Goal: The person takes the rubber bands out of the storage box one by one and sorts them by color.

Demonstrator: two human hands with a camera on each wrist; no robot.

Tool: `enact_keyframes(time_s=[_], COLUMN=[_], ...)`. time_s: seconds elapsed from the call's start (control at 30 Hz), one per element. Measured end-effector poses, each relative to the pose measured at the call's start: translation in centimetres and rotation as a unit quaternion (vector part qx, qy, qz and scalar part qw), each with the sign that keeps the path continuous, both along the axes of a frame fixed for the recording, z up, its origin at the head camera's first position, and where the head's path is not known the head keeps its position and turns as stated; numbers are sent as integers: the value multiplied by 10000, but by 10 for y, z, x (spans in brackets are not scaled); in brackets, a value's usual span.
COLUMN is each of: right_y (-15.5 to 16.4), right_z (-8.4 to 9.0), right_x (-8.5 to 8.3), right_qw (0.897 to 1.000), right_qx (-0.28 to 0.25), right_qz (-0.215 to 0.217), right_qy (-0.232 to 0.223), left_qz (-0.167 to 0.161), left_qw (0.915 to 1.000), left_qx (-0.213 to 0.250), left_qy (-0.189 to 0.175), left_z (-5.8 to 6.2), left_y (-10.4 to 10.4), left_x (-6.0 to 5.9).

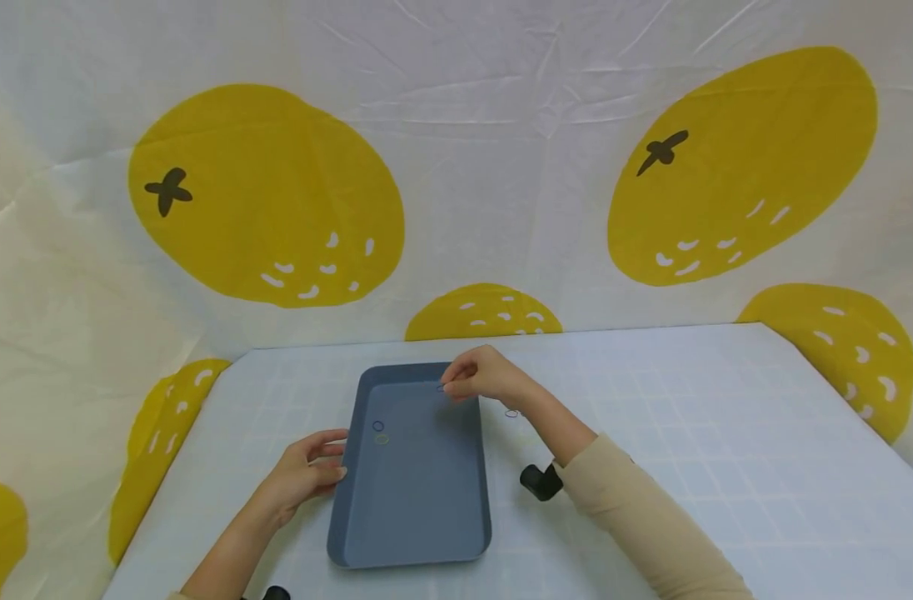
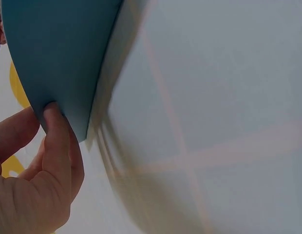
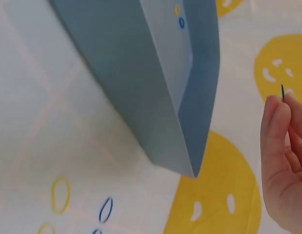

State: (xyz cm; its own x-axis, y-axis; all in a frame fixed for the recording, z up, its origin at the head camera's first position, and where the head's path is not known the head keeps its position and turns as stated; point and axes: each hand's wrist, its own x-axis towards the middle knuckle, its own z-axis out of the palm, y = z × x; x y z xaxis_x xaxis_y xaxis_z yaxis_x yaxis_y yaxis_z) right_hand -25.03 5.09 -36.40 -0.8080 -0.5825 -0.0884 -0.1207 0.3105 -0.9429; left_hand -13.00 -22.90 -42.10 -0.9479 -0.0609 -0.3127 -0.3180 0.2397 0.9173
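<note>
My right hand point(image 1: 482, 373) pinches a thin blue rubber band point(image 3: 282, 92) between thumb and fingertips, above the far right corner of the blue-grey tray point(image 1: 426, 508). At the tray's left side is my left hand point(image 1: 299, 475); in the left wrist view its thumb point(image 2: 53, 117) lies on the outer wall while a finger meets the rim, holding the edge. Inside the tray, towards its left side, lie a dark blue rubber band point(image 1: 374, 427) and a pale yellow rubber band point(image 1: 377, 440), close together.
More bands lie on the table right of the tray, including a yellow rubber band point(image 3: 53, 195) and a blue rubber band point(image 3: 111, 204). A light checked cloth point(image 1: 689, 417) covers the table. Behind it hangs a white sheet point(image 1: 501, 192) with yellow fruit prints. Black wrist camera point(image 1: 539, 483) sits under the right forearm.
</note>
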Motion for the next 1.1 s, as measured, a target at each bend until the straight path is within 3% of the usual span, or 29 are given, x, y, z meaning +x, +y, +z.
enact_keyframes(time_s=[0.33, 0.53, 1.1], right_y=[42, 69, 116], right_z=[10, 2, -16], right_x=[1, -6, -6], right_qw=[9983, 9976, 9930], right_qx=[123, 222, 682], right_qz=[-416, -549, -944], right_qy=[399, 346, 192], left_qz=[13, -39, -94], left_qw=[9999, 9999, 9994], left_qx=[102, 120, 324], left_qy=[52, 94, 90], left_z=[0, -3, 2], left_y=[0, -1, 0], left_x=[3, 0, 2])
